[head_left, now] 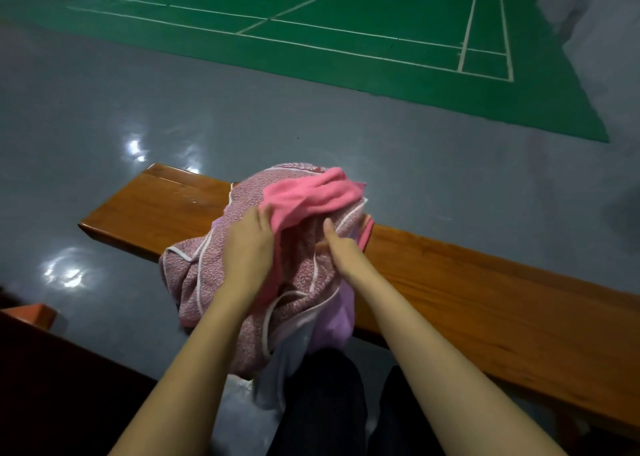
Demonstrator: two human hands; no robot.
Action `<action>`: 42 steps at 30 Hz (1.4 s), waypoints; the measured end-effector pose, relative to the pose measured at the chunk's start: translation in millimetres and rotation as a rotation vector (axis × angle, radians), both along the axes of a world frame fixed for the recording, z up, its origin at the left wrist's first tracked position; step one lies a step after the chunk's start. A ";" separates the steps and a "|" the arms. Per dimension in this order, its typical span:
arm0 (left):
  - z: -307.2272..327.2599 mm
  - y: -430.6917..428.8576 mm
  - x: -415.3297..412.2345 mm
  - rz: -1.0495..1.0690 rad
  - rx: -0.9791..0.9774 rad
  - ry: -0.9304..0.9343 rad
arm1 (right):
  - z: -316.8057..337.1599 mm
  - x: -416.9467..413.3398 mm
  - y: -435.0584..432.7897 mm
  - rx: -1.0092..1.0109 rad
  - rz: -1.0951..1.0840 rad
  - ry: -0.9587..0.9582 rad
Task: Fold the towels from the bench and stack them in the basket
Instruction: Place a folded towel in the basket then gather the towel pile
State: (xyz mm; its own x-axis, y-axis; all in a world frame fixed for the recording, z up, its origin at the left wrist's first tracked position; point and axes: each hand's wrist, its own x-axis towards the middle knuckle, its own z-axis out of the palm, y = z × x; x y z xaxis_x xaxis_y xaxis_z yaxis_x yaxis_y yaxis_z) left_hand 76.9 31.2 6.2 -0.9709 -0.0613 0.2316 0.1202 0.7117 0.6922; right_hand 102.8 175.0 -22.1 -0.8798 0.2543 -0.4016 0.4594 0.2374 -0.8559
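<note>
Wooden table [467,293] beside a green court [346,40], carrying a heap of unfolded towels [214,247] that overhangs the near edge. Risk: tugging the pink towel [311,192] drags the heap to the floor. Left hand [247,244] fingers pinching pink towel; right hand [341,251] fingers buried in cloth, grip unclear. No basket visible.

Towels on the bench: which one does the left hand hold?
The plain bright pink towel on top of the pile; the left hand pinches its near end. The patterned pink towel and lilac one lie beneath.
</note>
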 end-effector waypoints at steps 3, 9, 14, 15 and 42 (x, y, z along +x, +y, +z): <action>41.0 20.3 7.0 -0.068 0.236 0.024 | 28.3 6.5 -0.5 -0.448 -0.119 0.169; 29.2 79.4 63.4 -0.495 0.056 -0.254 | 49.4 27.4 18.7 -1.012 -0.327 0.164; -8.0 74.8 87.8 -0.566 0.009 -0.139 | 43.0 50.2 50.3 -1.075 -0.568 0.345; -13.3 72.9 90.4 -0.552 -0.055 -0.109 | 46.6 55.8 57.8 -1.114 -0.584 0.389; -75.7 174.4 154.5 -0.656 0.022 -0.332 | -58.6 220.9 170.5 -0.794 -0.774 0.178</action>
